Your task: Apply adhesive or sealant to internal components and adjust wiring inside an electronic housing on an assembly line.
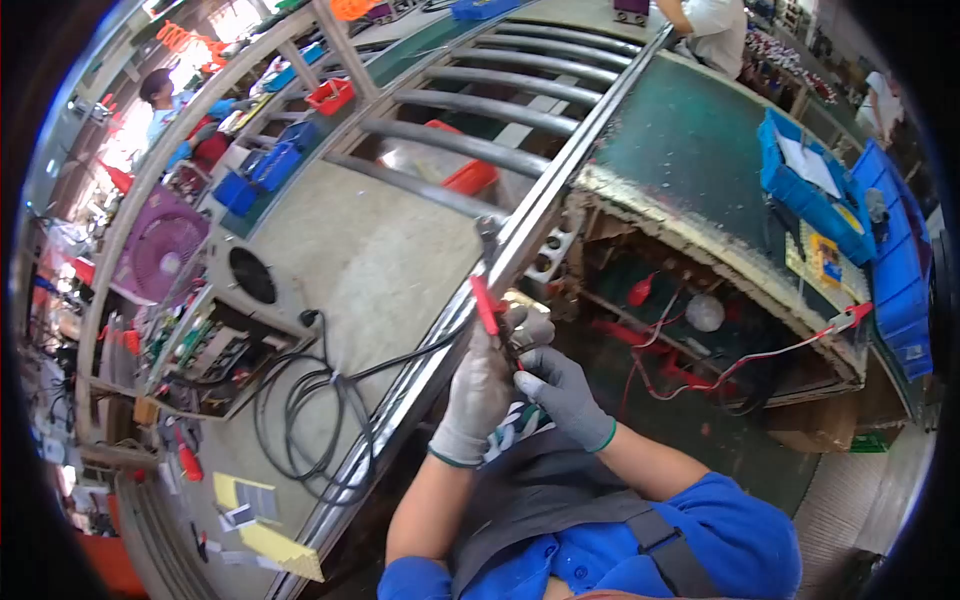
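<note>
My gloved left hand (472, 392) is closed in front of me, at the metal rail edge. A red-handled tool (484, 304) sticks up from its fingers, with a dark grey metal part beyond the handle; its exact kind does not show clearly. A black cable (425, 350) runs from a loose coil to this hand. My right hand (566, 398), in a grey glove with a green cuff, is beside it, fingertips pinched near a small dark and red piece. What exactly they pinch is too small to make out.
A roller conveyor (480, 150) stretches away ahead, with a red bin (470, 178) beneath it. An opened appliance with a round fan opening (250, 275) stands left. On the right are a green-topped bench (690, 150), blue trays (810, 180) and a red-white wire (760, 368). Other people work farther off.
</note>
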